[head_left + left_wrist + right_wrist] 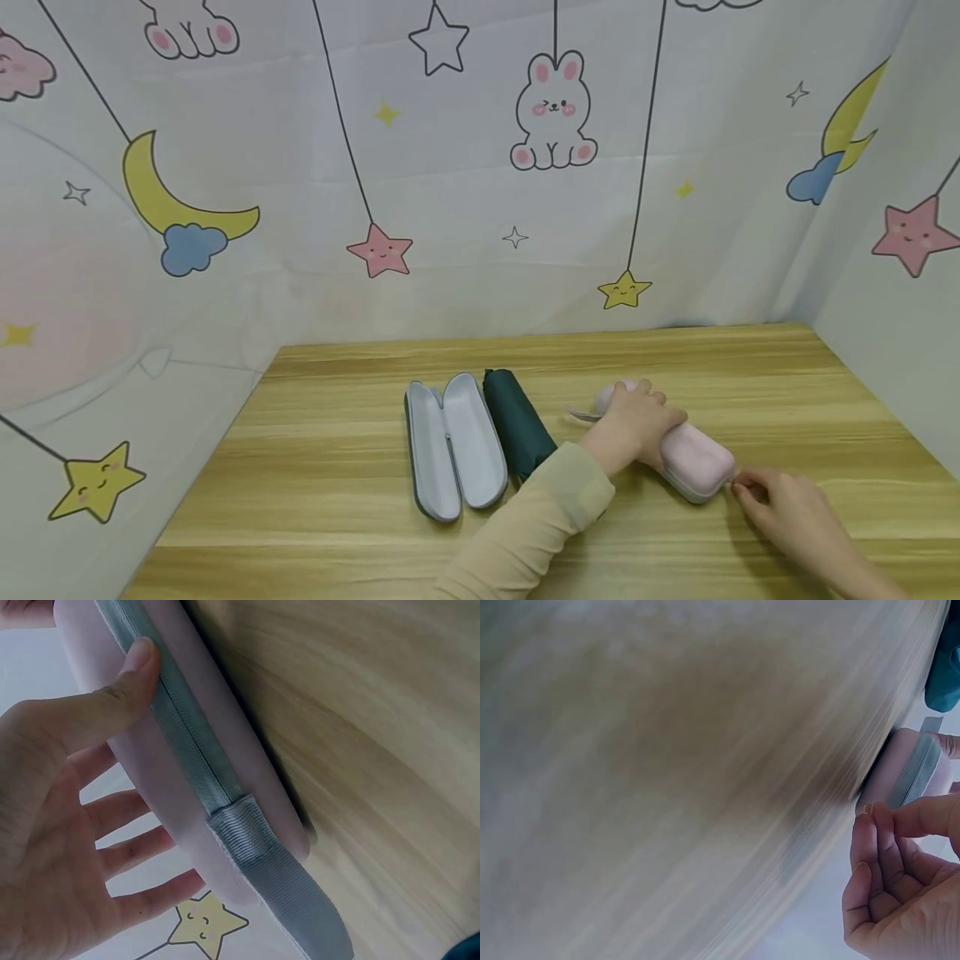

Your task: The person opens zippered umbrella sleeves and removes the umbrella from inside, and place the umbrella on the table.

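Observation:
A pink zippered case (pixel 699 460) with a grey zipper band (pixel 184 735) lies slanted on the table. My left hand (pixel 637 421) grips it from above, thumb on the zipper band and fingers along the other side. A grey fabric strap (pixel 289 892) sticks out from the case's far end. At the near right end, my right hand (pixel 787 508) pinches thumb and forefinger together at the end of the zipper, on what seems to be the zipper pull; the fingertips mostly hide it.
Left of my left arm lies a dark green rolled fabric bundle (pixel 517 421), like a folded umbrella. Beside it an opened long case (pixel 476 450) shows its pale grey lining. A printed curtain (pixel 465 183) hangs behind the wooden table (pixel 300 500).

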### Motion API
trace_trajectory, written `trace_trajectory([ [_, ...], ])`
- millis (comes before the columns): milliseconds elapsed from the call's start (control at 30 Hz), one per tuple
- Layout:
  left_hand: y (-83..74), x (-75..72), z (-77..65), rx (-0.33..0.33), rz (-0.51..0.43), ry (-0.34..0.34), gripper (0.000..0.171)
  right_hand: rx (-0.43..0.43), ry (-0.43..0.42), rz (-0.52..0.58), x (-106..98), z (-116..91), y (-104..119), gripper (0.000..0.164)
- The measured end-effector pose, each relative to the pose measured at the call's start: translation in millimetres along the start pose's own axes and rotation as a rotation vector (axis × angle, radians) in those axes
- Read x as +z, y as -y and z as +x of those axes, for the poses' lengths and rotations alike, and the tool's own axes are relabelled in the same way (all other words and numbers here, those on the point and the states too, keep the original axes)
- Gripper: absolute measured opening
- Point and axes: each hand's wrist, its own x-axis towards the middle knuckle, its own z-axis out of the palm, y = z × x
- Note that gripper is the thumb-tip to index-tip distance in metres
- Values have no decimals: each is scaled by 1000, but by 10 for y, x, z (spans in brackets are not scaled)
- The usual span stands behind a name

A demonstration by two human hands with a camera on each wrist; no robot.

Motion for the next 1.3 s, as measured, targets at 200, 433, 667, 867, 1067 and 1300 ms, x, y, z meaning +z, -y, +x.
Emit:
trace_trajectory([
  [200,-19,1,-18,-12,21,-7,74,25,52,1,-20,5,4,3],
  [433,-50,29,-26,-32,32,-34,73,29,72,-5,-19,-1,10,3],
  [667,-61,38,-38,-43,46,-32,72,21,59,-14,2,-7,10,4],
  [867,-78,38,-58,-52,53,-30,71,66,124,-4,-4,-6,17,4],
  [1067,-95,42,-64,-63,54,-44,69,72,128,-7,-5,-6,11,4],
  [1300,-111,37,-69,-77,57,-41,68,68,123,-11,-2,-10,0,4],
])
